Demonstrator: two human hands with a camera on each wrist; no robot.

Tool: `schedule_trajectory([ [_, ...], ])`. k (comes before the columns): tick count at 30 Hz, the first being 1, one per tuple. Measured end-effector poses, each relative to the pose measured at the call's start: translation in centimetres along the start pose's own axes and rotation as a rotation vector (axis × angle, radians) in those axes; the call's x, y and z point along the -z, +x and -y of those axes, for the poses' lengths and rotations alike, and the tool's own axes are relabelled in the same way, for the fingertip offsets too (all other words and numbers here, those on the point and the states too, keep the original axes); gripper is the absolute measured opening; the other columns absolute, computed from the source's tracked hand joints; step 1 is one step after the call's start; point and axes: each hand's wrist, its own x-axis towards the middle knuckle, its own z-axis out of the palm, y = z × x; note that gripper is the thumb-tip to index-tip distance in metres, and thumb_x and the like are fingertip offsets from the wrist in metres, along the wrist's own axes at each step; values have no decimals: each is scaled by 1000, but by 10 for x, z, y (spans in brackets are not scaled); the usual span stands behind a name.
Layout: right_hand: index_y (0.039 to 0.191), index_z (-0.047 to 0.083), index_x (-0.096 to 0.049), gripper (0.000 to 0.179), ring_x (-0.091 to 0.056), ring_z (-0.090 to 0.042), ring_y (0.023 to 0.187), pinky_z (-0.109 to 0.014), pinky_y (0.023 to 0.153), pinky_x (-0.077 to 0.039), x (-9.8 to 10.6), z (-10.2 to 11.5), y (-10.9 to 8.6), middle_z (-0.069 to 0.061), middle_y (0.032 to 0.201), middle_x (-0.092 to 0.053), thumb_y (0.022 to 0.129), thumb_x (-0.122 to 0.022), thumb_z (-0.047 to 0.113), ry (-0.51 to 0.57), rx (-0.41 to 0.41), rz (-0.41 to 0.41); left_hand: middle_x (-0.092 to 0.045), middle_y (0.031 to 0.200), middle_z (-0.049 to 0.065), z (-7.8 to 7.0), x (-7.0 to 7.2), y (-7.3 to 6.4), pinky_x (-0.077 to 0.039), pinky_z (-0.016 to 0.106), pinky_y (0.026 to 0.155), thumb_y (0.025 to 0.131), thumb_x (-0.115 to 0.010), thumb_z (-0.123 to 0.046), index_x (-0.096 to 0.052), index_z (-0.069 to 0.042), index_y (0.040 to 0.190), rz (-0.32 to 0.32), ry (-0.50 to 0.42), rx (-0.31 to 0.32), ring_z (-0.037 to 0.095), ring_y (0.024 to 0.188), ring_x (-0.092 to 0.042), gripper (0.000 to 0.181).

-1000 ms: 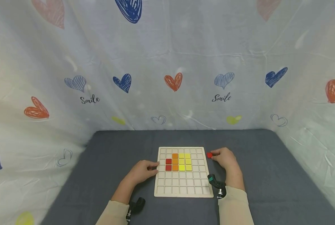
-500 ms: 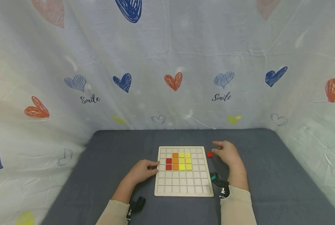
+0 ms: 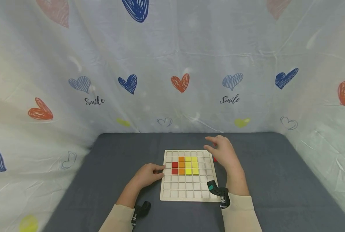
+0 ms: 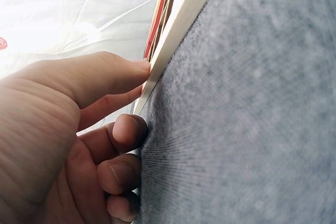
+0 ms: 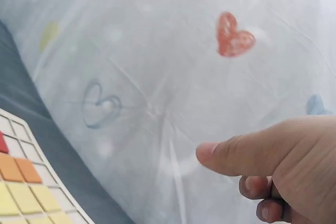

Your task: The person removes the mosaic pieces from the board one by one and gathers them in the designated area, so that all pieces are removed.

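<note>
A pale grid board point(image 3: 187, 188) lies on the dark table, bearing two red tiles point(image 3: 174, 168), a column of orange tiles point(image 3: 181, 165) and several yellow tiles point(image 3: 191, 165). My left hand point(image 3: 146, 175) is at its left edge; in the left wrist view the thumb touches the board's side and the lower fingers bend against the cloth. Above the board's far right corner hovers my right hand point(image 3: 223, 153), thumb and index finger apart, nothing between them. A loose red tile point(image 3: 215, 159) beside the board's right edge shows only partly, the rest behind that hand.
A dark grey cloth covers the table point(image 3: 120, 151). Behind and at both sides hangs a pale curtain point(image 3: 155, 48) printed with hearts. Each wrist carries a black camera mount point(image 3: 217, 191); the right one overlaps the board's lower right corner in the head view.
My right hand has let go of the loose red tile, risen away from the table's right part and shifted left over the board's far right corner. The left hand stays at the board's edge.
</note>
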Motion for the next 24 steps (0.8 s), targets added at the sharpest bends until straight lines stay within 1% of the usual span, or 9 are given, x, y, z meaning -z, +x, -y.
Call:
schedule_trajectory([
  [3, 136, 6, -68, 44, -40, -24, 84, -41, 69, -34, -14, 10, 4, -5, 86, -48, 96, -76, 21, -16, 42, 18, -47, 59, -4, 0, 1, 0, -33, 27, 51, 95, -76, -23, -69, -12, 136, -4, -5, -12, 11, 52, -35, 43],
  [7, 133, 9, -71, 41, -40, -22, 82, -38, 68, -36, -37, 23, 8, -3, 85, -49, 94, -77, 22, -63, 66, 66, -47, 59, -4, 0, 1, 0, -33, 27, 51, 94, -77, -23, -69, -12, 135, -11, -5, -12, 11, 52, -36, 43],
  [10, 131, 10, -73, 40, -42, -22, 83, -38, 71, -39, -55, 30, 9, -3, 89, -52, 94, -78, 23, -106, 69, 112, -48, 59, -4, 0, 1, 0, -33, 26, 51, 94, -76, -23, -69, -12, 136, -10, -5, -14, 11, 51, -36, 43],
  [12, 130, 9, -73, 40, -46, -23, 87, -40, 75, -42, -67, 33, 10, -5, 94, -56, 94, -78, 24, -135, 66, 135, -48, 59, -4, 0, 1, 0, -33, 26, 51, 95, -76, -23, -69, -12, 136, -8, -7, -19, 11, 51, -36, 43],
  [14, 130, 8, -73, 40, -48, -25, 90, -41, 78, -45, -80, 34, 10, -8, 99, -58, 94, -77, 27, -165, 62, 152, -48, 59, -4, 0, 1, 0, -33, 26, 50, 95, -76, -23, -69, -12, 136, -6, -7, -25, 11, 51, -37, 43],
  [16, 130, 5, -72, 42, -49, -26, 90, -41, 77, -45, -90, 34, 9, -11, 102, -60, 95, -75, 29, -195, 57, 166, -48, 59, -4, 0, 1, 0, -33, 26, 51, 95, -76, -23, -69, -12, 136, -6, -2, -28, 11, 51, -38, 43],
  [18, 129, 4, -73, 43, -50, -26, 89, -41, 76, -45, -100, 32, 9, -11, 102, -60, 97, -73, 32, -249, 60, 172, -48, 59, -4, 0, 1, 0, -33, 26, 51, 95, -75, -23, -69, -12, 136, -5, 2, -29, 11, 51, -38, 43],
  [21, 124, 3, -75, 40, -51, -28, 91, -42, 76, -45, -111, 29, 8, -12, 102, -61, 98, -71, 34, -314, 52, 170, -49, 59, -4, 0, 1, 0, -34, 26, 51, 95, -75, -24, -69, -12, 136, -4, 8, -26, 11, 51, -38, 43],
  [24, 116, 4, -78, 33, -55, -29, 94, -44, 78, -47, -118, 25, 8, -11, 101, -63, 98, -72, 30, -338, 54, 140, -49, 59, -4, 0, 1, 0, -33, 26, 50, 95, -75, -24, -69, -12, 136, -5, 6, -23, 11, 51, -38, 43],
])
